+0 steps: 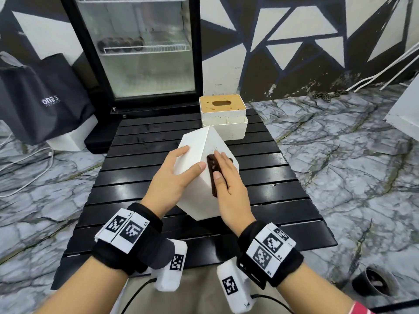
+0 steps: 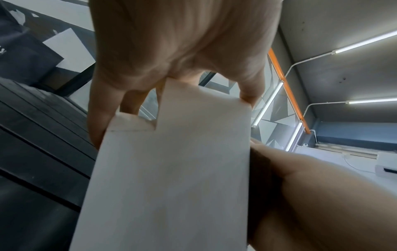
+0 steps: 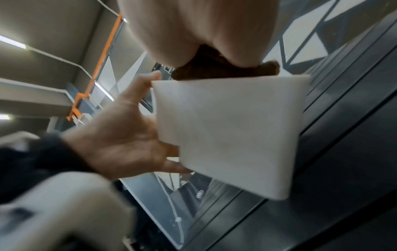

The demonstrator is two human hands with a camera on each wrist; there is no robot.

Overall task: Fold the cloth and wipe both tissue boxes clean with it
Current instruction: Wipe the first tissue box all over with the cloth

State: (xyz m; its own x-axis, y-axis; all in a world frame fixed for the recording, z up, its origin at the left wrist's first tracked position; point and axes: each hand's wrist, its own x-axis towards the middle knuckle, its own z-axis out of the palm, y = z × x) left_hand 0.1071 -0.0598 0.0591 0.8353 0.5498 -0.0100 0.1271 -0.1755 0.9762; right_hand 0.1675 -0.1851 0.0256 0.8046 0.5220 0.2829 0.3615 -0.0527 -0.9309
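A plain white tissue box is tilted up on one corner over the black slatted table. My left hand grips its left face, thumb on the ridge; the left wrist view shows the fingers reaching over the box's far edge. My right hand lies flat on the right face and presses a folded dark brown cloth against it with straight fingers. The right wrist view shows the cloth under the palm on the box. A second tissue box, with a speckled wooden lid, stands at the table's far edge.
A white open tray sits against the front of the second box. A glass-door fridge stands behind the table, with a black bag to its left. Marble-pattern floor surrounds the table, and a dark round object lies at the lower right.
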